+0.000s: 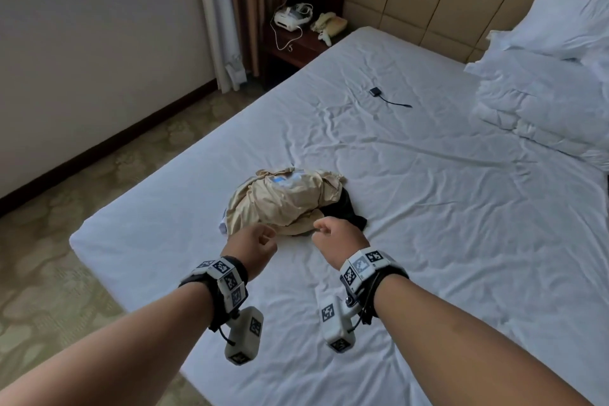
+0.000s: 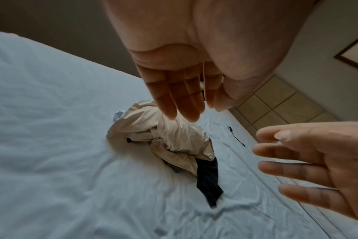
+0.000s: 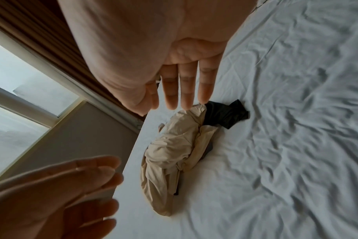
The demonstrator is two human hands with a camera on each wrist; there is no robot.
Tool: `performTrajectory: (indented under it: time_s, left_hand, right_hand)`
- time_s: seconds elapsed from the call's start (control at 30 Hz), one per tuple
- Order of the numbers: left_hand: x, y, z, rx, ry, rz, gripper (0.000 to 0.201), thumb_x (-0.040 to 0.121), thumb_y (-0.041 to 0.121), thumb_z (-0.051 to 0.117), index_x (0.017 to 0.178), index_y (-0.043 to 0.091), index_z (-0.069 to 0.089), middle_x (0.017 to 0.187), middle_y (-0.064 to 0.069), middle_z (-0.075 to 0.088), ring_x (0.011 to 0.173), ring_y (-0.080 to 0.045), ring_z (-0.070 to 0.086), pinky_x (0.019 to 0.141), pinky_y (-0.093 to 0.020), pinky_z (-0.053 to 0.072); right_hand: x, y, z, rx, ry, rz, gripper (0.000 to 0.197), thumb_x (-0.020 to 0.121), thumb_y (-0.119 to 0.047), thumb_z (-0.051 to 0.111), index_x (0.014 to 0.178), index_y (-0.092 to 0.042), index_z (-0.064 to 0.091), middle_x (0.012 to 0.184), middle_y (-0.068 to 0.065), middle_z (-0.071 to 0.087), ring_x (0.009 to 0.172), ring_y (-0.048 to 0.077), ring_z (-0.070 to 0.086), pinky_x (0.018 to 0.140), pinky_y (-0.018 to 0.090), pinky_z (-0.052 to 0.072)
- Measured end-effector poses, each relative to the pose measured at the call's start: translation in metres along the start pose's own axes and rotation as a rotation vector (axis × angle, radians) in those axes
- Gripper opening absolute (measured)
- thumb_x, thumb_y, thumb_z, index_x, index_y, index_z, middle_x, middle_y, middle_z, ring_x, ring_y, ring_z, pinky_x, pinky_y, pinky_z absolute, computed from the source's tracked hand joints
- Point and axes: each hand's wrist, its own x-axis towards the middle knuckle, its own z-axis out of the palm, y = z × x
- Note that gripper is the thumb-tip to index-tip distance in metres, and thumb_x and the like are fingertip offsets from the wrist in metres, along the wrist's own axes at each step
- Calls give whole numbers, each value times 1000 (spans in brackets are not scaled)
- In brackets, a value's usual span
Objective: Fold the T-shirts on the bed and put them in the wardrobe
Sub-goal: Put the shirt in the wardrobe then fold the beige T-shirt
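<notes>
both the left hand [image 1: 255,242] and right hand [image 1: 339,234] hover empty with loose fingers above the crumpled beige t-shirt [image 1: 286,199] lying over a black t-shirt [image 1: 346,211] on the white-sheeted bed [image 1: 428,191].

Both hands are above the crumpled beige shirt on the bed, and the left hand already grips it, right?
Not quite. The left hand grips nothing; the left wrist view shows its fingers straight, above the beige shirt. The right hand is empty too.

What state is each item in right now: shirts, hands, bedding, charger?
beige T-shirt: crumpled, unfolded, on top of the heap.
black garment: bunched, partly under the beige one.
left hand: above the bed, empty, fingers relaxed.
right hand: above the bed, empty, fingers relaxed.
bed sheet: wrinkled.
pillows: piled by the headboard.
black charger: lying loose on the sheet.
</notes>
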Motion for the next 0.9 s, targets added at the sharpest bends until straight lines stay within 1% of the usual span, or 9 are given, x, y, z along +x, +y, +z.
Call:
performTrajectory:
  time_s: [0.13, 0.27, 0.47, 0.57, 0.63, 0.7, 0.77, 0.83, 0.9]
  left_hand:
    - [49, -30, 18, -68, 61, -34, 19, 87, 23, 60, 103, 28, 69, 102, 9, 72, 85, -15, 70, 83, -31, 56]
    - [92, -64, 44, -179, 92, -52, 23, 86, 20, 63, 108, 24, 70, 106, 7, 70, 91, -22, 71, 85, -39, 58]
    - [155, -133, 89, -247, 164, -24, 27, 74, 48, 66, 92, 67, 57, 108, 17, 67, 92, -22, 70, 79, -49, 60]
    - [158, -131, 87, -223, 194, 52, 33, 79, 37, 69, 107, 55, 62, 119, 14, 62, 102, -20, 65, 91, -43, 55]
    - [164, -135, 88, -184, 207, 98, 36, 85, 21, 71, 120, 29, 67, 125, 4, 61, 113, -14, 58, 101, -32, 45]
    - [171, -139, 88, -214, 203, 103, 39, 83, 18, 70, 122, 21, 68, 124, 1, 63, 113, -16, 59, 102, -36, 48]
    - [169, -136, 87, -364, 181, 58, 39, 77, 25, 66, 115, 27, 68, 116, -1, 65, 98, -20, 65, 89, -46, 57]
    - [168, -130, 86, -539, 158, 3, 31, 84, 23, 62, 114, 26, 63, 112, -13, 66, 75, -19, 63, 64, -34, 57]
    - [170, -127, 86, -649, 143, -66, 30, 98, 18, 58, 128, 18, 55, 116, -19, 64, 66, -17, 64, 52, -27, 51]
  right_hand:
    - [49, 4, 39, -69, -56, -51, 46, 89, -40, 58, 134, -33, 61, 138, -7, 62, 120, 16, 61, 104, 35, 49]
    - [94, 11, 75, -125, -89, -101, 47, 92, -40, 57, 138, -32, 59, 150, -5, 47, 128, 17, 54, 109, 34, 44]
    - [154, 12, 107, -191, -124, -152, 51, 90, -38, 58, 141, -43, 52, 166, -19, -1, 140, 20, 43, 106, 31, 43]
    - [179, 0, 114, -197, -129, -183, 57, 89, -39, 59, 144, -48, 47, 166, -20, -9, 142, 22, 41, 107, 31, 41]
    - [193, -3, 125, -167, -135, -194, 57, 90, -38, 58, 145, -46, 47, 167, -18, -7, 144, 21, 40, 111, 31, 39]
    - [199, 0, 139, -171, -90, -202, 50, 94, -35, 54, 144, -41, 51, 166, -10, 10, 140, 22, 44, 112, 33, 40]
    - [200, 5, 151, -192, 18, -215, 38, 98, -34, 48, 133, -33, 62, 153, -4, 36, 124, 25, 56, 103, 35, 46]
    - [196, 13, 157, -163, 96, -214, 31, 99, -31, 44, 113, -25, 71, 131, 1, 53, 105, 29, 62, 90, 35, 50]
    - [189, 22, 156, -122, 143, -201, 29, 97, -27, 45, 88, -17, 70, 108, 6, 60, 87, 28, 59, 75, 33, 46]
